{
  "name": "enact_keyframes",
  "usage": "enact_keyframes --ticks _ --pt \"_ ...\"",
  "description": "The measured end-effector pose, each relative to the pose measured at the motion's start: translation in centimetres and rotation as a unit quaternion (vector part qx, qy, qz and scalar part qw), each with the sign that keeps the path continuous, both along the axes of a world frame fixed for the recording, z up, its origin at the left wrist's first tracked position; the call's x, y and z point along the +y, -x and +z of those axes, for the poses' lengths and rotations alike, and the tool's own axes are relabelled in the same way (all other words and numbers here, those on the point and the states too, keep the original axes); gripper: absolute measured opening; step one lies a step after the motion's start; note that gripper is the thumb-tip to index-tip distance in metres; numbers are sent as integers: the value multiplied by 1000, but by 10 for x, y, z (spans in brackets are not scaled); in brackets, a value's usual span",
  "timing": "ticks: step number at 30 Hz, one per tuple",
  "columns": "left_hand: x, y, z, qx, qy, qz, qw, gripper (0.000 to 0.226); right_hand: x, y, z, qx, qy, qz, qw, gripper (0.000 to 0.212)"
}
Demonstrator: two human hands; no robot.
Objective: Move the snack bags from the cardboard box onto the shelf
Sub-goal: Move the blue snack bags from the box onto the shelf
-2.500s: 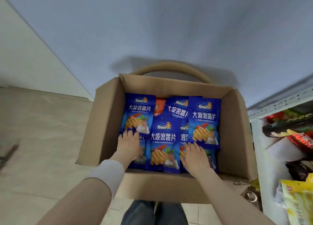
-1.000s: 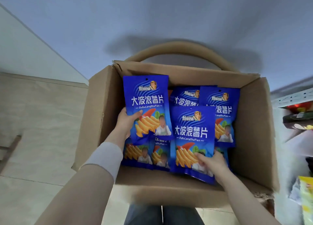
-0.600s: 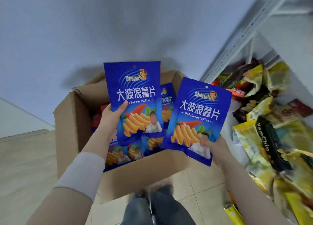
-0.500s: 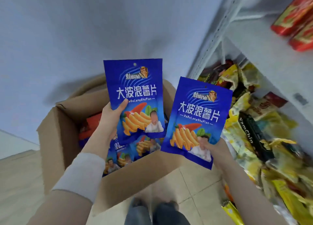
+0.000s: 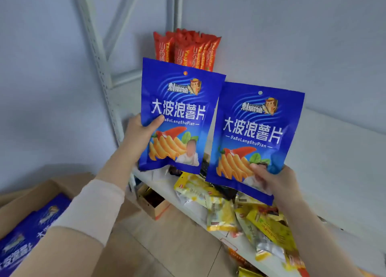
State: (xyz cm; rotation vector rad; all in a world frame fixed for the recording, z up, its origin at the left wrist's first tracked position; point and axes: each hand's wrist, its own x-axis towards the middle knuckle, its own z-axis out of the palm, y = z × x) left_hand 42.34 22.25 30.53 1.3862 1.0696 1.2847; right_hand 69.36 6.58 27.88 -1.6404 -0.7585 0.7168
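My left hand (image 5: 140, 131) grips one blue snack bag (image 5: 179, 107) by its left edge, thumb on the front. My right hand (image 5: 273, 181) pinches a second blue snack bag (image 5: 257, 130) at its lower right corner. Both bags are held upright, side by side, in front of the white shelf (image 5: 334, 151). The cardboard box (image 5: 69, 185) sits at the lower left with more blue bags (image 5: 35, 224) inside.
Red snack bags (image 5: 188, 49) stand at the back left of the upper shelf. A lower shelf holds a heap of yellow and mixed snack packs (image 5: 240, 212). A small open carton (image 5: 153, 203) lies on the tiled floor by the shelf's white upright (image 5: 100, 68).
Both hands lifted a blue bag each out of the box and carried them up and right to the shelf. The view swung from the box to the shelf.
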Motion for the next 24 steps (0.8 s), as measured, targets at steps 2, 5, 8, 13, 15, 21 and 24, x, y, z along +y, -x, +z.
enact_keyframes --ticks 2,5,8,13,15,21,24 --pt "19 -41 6 8 -13 -23 1000 13 9 -30 6 10 -8 -20 1000 21" --pt "57 -89 11 14 -29 -49 998 10 34 -69 10 29 -15 -51 998 22" --pt "106 -128 10 27 -45 -49 997 11 67 -101 5 45 -32 -85 995 23" --pt "208 -190 2 31 -65 -78 994 15 151 -147 -3 63 -48 -119 990 24" --pt "258 -218 0 21 -74 -89 993 13 195 -164 -5 69 -51 -136 987 25" --pt "402 -302 -9 7 -49 -137 989 18 317 -215 -11 79 -59 -171 980 25" --pt "448 -336 -15 -12 -57 -126 990 19 360 -238 -19 77 -58 -187 978 25"
